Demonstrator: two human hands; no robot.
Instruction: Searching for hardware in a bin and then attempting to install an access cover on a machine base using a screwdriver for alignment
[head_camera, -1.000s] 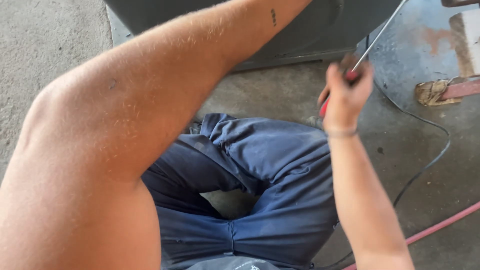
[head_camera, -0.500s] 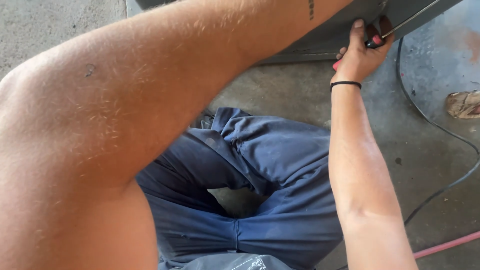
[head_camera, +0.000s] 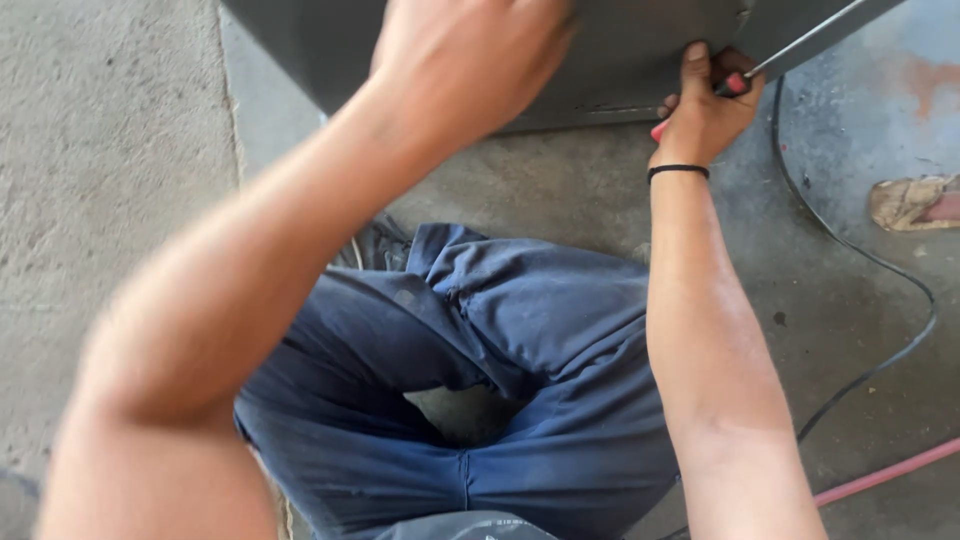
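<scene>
Hands at grey metal cabinet (head_camera: 620, 60) lower edge, screwdriver (head_camera: 780, 58) gripped

Rough grey concrete floor (head_camera: 110, 200), daylit, seam at ten o'clock; bluish stained patch with rust mark (head_camera: 925, 80) at two o'clock; black cable (head_camera: 880, 265) curving at three; pink hose (head_camera: 885, 472) at four; brown scrap (head_camera: 915, 203) at three.
</scene>
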